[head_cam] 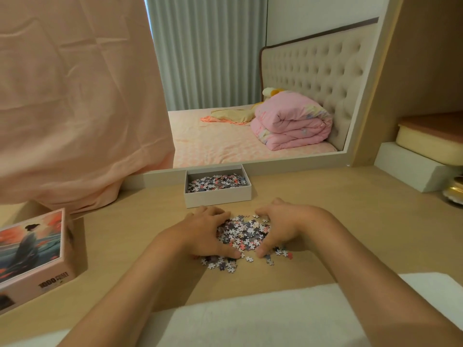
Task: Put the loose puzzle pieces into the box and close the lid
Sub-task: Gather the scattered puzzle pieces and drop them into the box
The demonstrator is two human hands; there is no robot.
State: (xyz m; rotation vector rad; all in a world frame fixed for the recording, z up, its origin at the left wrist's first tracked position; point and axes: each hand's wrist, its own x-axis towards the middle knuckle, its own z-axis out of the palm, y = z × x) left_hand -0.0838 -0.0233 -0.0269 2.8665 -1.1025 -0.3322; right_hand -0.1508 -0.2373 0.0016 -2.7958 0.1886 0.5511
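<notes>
A heap of small loose puzzle pieces [244, 232] in white, pink and grey-blue lies on the wooden table in front of me. My left hand [205, 231] cups the heap's left side and my right hand [283, 226] cups its right side. Both have their fingers curled round the far edge and their thumbs at the near edge. A few stray pieces [220, 265] lie just outside the hands. Behind the heap stands the open white box [218, 197], which holds many pieces [215, 182]. The lid [32, 249], printed with a picture, lies at the left table edge.
A large mirror [250, 96] stands right behind the box and reflects a bed. Pink cloth [75, 108] hangs down onto the table at the back left. White foam blocks [411, 169] sit at the right. A white towel [250, 319] covers the near edge.
</notes>
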